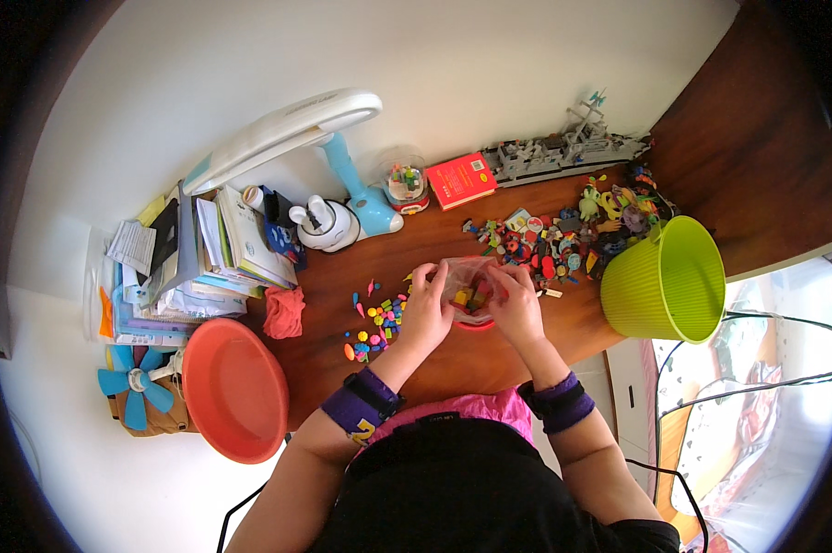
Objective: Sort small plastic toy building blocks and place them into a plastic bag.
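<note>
Between my hands is a clear plastic bag [466, 271] with several coloured toy bricks [468, 298] in it. My left hand [426, 304] pinches the bag's rim at the left, and my right hand [517, 303] grips its right side. Below the bag, part of a red container [474, 327] shows; most of it is hidden. Small bright beads or toy pieces [383, 319] lie scattered just left of my left hand. Beyond my right hand spreads a heap of mixed building bricks and small toys [547, 242].
A green ribbed bucket [637, 290] lies tilted at the right edge of the wooden desk [450, 359]. At left are a red basin [240, 394], a red cloth [284, 312] and stacked books [229, 242]. A desk lamp [367, 200], red book [461, 181] and grey brick ship [561, 157] line the wall.
</note>
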